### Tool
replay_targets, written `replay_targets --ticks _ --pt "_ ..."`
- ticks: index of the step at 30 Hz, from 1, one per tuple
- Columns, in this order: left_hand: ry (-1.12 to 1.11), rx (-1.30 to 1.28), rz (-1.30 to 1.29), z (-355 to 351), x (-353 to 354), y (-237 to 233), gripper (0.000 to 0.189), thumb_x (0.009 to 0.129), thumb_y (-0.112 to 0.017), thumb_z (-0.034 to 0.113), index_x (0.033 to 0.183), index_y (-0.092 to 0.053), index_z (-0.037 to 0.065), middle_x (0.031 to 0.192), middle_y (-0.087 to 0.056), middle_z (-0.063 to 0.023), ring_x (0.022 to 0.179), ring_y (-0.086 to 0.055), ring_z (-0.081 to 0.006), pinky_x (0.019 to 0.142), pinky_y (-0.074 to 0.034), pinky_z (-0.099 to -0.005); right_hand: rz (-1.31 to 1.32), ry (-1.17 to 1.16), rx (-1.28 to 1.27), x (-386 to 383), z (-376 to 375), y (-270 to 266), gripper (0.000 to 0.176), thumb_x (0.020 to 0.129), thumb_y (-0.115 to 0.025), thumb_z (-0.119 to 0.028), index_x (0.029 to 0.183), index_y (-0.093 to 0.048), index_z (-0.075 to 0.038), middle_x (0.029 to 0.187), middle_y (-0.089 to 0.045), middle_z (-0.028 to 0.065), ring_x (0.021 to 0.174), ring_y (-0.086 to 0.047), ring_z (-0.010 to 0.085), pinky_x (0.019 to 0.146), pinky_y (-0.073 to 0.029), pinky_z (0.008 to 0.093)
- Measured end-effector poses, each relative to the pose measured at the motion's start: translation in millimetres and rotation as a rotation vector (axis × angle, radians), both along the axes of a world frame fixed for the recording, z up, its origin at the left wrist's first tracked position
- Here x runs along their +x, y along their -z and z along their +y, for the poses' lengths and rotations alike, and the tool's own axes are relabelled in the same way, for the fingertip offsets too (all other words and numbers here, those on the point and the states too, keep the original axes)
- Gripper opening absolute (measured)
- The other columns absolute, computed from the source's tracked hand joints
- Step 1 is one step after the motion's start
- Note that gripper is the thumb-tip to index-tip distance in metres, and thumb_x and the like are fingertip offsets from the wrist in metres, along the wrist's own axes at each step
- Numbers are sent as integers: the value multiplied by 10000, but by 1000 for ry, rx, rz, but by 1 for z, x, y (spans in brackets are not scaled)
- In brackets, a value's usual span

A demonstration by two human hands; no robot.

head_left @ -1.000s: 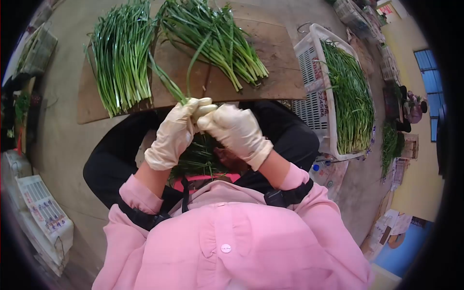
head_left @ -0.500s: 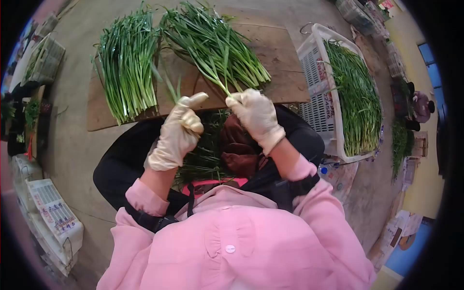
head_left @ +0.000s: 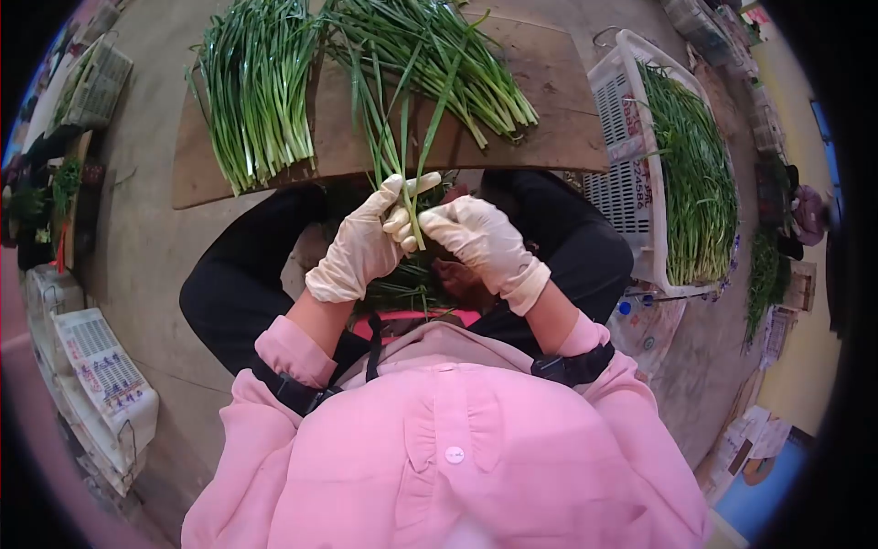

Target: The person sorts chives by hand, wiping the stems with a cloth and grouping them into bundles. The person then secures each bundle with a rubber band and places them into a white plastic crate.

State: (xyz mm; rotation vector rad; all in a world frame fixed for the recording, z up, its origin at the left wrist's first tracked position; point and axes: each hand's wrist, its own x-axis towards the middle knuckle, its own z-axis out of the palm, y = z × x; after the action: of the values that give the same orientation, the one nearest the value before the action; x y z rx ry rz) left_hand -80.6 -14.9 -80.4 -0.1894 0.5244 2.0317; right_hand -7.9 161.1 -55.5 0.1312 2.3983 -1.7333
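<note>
My left hand (head_left: pixel 366 242), in a pale glove, is closed around a few garlic chives (head_left: pixel 405 137). Their green leaves reach up over the board's near edge, and their pale stalk ends point down. My right hand (head_left: pixel 485 245), gloved too, is pinched against the lower stalks, just right of the left fingers. On the wooden board (head_left: pixel 549 110) lie two piles: a left pile of garlic chives (head_left: pixel 261 101) with stalk ends toward me, and a right pile of garlic chives (head_left: pixel 457 69) lying at a slant.
A white plastic crate (head_left: pixel 654 165) full of long greens (head_left: pixel 690 183) stands right of the board. More greens (head_left: pixel 402 291) lie between my legs, below the hands. White crates (head_left: pixel 105 380) stand at the left, and another crate (head_left: pixel 96 87) is at the far left.
My right hand has come down from the right pile's stalk ends to my left hand. A few chives now stand in the left hand's grip. The view has shifted slightly.
</note>
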Motion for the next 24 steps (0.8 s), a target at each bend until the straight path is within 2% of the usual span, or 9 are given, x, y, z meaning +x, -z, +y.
replay_targets --ticks 4,6,11,13,14,15,19,22,24 --pt "-9 23 -6 -8 6 2 631 1044 -457 459 1439 -450 -33 644 -443 53 586 -436 -91 592 -412 -255 133 307 -229 -4 11 7 195 928 -691 -237 914 -732 -47 806 -669 105 721 -630 212 720 -499 324" --pt "-23 -38 17 -10 9 7 639 1038 -460 481 1422 -474 -29 691 -495 28 600 -470 -110 620 -446 -267 216 422 -18 -10 9 -6 159 911 -720 -207 930 -739 -51 819 -664 85 723 -630 200 718 -505 311" --pt "-92 -168 -62 -8 14 2 406 1023 -509 466 1104 -621 84 726 -523 17 651 -513 -148 648 -460 -313 480 77 389 -23 -9 -27 341 816 -774 -212 1119 -698 -77 862 -642 106 781 -657 250 664 -517 370" --pt "-108 -137 -71 -8 13 8 351 1016 -530 459 986 -614 119 740 -543 10 661 -526 -153 654 -462 -313 510 -22 555 -34 -18 -17 256 826 -752 -229 1022 -697 -73 829 -635 120 780 -659 274 647 -514 398" --pt "-97 -126 -44 -8 13 8 350 1016 -530 458 989 -613 119 746 -548 11 661 -525 -153 655 -462 -311 497 -86 622 -38 -20 -11 208 837 -736 -222 970 -693 -67 817 -634 128 776 -662 280 646 -515 406" --pt "-86 -115 -16 -8 12 8 348 1016 -530 457 992 -612 119 752 -553 12 662 -524 -152 657 -461 -308 347 -20 402 -37 -26 -15 149 864 -705 -219 864 -676 -73 813 -637 135 769 -661 303 656 -520 430" --pt "-150 -211 30 -3 15 -13 444 1016 -520 469 1155 -627 61 754 -541 29 662 -514 -135 656 -455 -296 455 6 440 -50 -17 3 121 916 -662 -202 860 -714 -108 814 -647 125 791 -667 307 676 -542 397" --pt "-27 -15 -14 -11 8 0 554 1028 -522 431 1312 -564 -43 760 -538 37 669 -501 -95 687 -449 -257 580 348 69 -58 0 -2 154 925 -686 -222 924 -743 -78 908 -713 113 787 -680 232 743 -543 360" --pt "20 -59 75 -11 4 -6 608 1035 -498 441 1381 -515 -58 754 -508 52 668 -496 -78 689 -449 -250 645 573 103 -58 33 4 170 945 -668 -211 912 -731 -57 913 -720 90 765 -665 177 709 -533 325"
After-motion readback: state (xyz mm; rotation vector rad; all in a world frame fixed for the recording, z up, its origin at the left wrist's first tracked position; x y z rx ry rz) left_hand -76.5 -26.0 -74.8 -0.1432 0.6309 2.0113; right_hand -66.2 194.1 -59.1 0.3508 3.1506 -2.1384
